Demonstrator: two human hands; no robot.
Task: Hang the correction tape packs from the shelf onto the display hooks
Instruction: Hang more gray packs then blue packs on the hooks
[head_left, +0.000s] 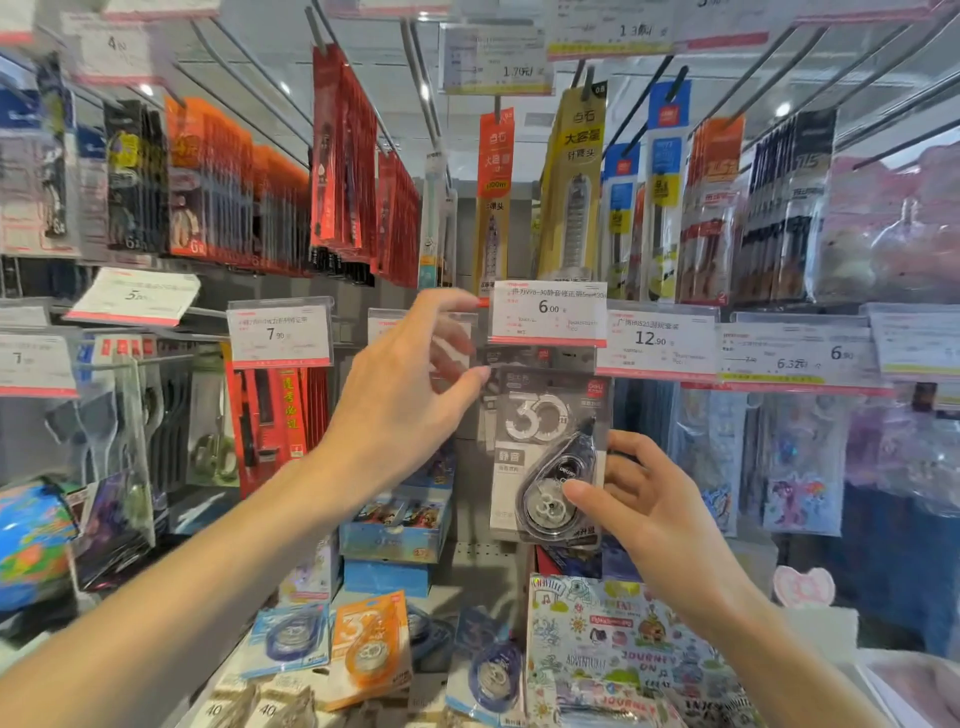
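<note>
Nearest, orange (370, 652) and blue (289, 638) correction tape packs lie on the shelf (467, 564). Above, the right hand (641, 501) pinches the grey correction tape pack (548, 457) under the 6.00 price tag (548, 313). The left hand (410, 382), fingers spread loose, reaches toward its top.

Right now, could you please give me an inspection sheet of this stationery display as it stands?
Surface: shelf below the hooks, crowded with goods.
Job's things: grey correction tape pack held up under the 6.00 price tag; orange pack and blue pack lying on the shelf.
Clutter: sticker book, boxed cards.
Grippers: right hand grips the grey pack's lower part; left hand reaches to its top edge.
Cables: nothing seen.
Surroundings: hanging pen packs, scissors, more price tags.
</note>
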